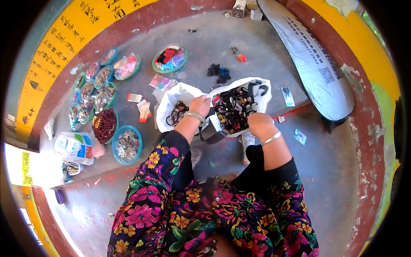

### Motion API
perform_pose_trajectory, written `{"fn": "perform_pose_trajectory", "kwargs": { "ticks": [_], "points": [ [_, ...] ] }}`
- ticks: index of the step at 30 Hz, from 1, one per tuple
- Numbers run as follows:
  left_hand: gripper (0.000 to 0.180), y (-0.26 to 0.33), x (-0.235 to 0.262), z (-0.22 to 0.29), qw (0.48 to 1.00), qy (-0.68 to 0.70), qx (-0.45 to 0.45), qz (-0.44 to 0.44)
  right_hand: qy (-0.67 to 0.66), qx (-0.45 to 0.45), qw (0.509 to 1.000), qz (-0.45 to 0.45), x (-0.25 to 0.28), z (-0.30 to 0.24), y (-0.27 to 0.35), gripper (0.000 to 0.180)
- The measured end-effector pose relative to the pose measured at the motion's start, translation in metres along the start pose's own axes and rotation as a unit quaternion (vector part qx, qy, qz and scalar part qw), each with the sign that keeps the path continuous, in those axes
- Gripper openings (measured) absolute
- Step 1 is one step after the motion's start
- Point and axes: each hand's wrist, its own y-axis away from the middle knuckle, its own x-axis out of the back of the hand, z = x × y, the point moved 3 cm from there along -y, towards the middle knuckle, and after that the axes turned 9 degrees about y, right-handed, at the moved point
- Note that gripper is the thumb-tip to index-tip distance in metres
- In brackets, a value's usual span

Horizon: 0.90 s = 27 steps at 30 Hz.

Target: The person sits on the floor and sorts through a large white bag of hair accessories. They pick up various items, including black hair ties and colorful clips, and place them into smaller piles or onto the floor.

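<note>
Two white bags stand side by side in front of me. The left white bag (164, 106) holds a smaller heap of dark hair ties (176, 112). A fuller heap of mostly black hair accessories (234, 107) with small coloured pieces fills the right white bag (264, 99). Where the bags meet, my left hand (199, 105) is closed on the rim of the right bag. My right hand (260, 124) makes a fist at that bag's near right rim and seems to grip it; its fingertips are hidden.
Baskets of packaged trinkets (102, 77) cluster at the left, with a blue basin (127, 144) nearest. A green tray (170, 59) sits farther back. Black items (218, 73) lie beyond the bags. A long silver board-shaped thing (312, 60) lies along the right wall. My shoes are below the bags.
</note>
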Motion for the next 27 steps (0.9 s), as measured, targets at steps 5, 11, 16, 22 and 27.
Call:
{"fn": "perform_pose_trajectory", "kwargs": {
  "ticks": [5,11,16,22,27],
  "points": [
    [0.039,0.011,0.016,0.024,0.996,0.018,-0.041,-0.078,-0.062,0.073,0.995,0.025,0.011,0.002,-0.063,0.019],
    [0.046,0.001,0.022,0.026,0.986,-0.074,-0.014,-0.148,-0.115,-0.125,0.983,0.066,-0.033,-0.006,-0.144,0.029],
    [0.050,-0.003,0.022,0.027,0.988,-0.068,-0.035,-0.137,-0.149,-0.125,0.981,0.016,-0.050,0.001,-0.172,0.032],
    [0.034,-0.002,0.033,0.028,1.000,0.009,0.000,-0.015,-0.434,-0.025,0.899,-0.063,-0.011,0.018,-0.131,0.018],
    [0.035,0.000,0.033,0.030,0.999,0.028,0.009,-0.029,-0.381,-0.022,0.923,-0.041,-0.004,0.034,-0.101,0.018]
  ]
}}
